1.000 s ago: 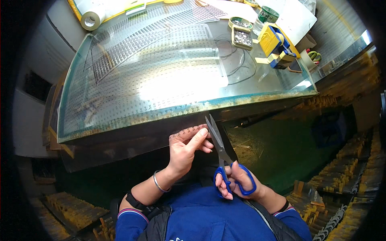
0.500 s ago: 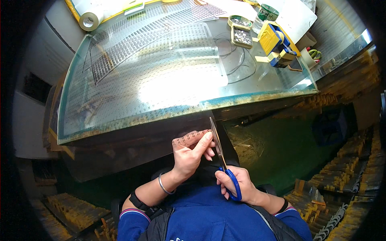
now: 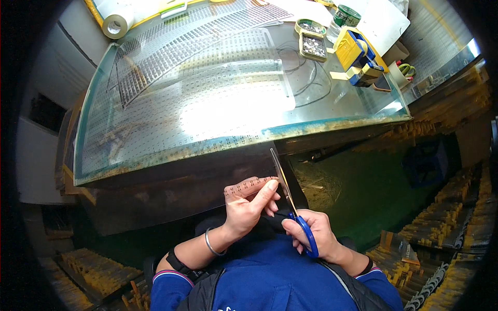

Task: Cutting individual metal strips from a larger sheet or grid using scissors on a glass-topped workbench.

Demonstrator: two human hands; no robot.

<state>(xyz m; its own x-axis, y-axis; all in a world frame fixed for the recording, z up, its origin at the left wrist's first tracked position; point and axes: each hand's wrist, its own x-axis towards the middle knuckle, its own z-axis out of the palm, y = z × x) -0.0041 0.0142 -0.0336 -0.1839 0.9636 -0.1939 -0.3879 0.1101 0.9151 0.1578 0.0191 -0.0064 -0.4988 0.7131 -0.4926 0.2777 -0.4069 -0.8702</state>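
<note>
My left hand [image 3: 241, 211] pinches a narrow clear film strip [image 3: 248, 184] printed with small black marks, which lies along the index finger. My right hand [image 3: 323, 239] grips a pair of scissors [image 3: 284, 180] by the blue handles, blades pointing up and away. The blades pass close beside my left fingertips, at the strip's right end. Whether they touch the film I cannot tell. Both hands are held in front of my body, below the near edge of the glass-topped table [image 3: 342, 111].
Printed clear sheets [image 3: 171, 111] cover much of the glass. A tape roll [image 3: 115, 26] lies far left. Toward the far right stand a small tin [image 3: 313, 46] of tiny pieces, a yellow and blue tape dispenser [image 3: 358, 52] and a green-topped jar [image 3: 346, 16].
Both hands have shifted slightly to the right and toward me. The scissors have moved with them and lean a little more to the left.
</note>
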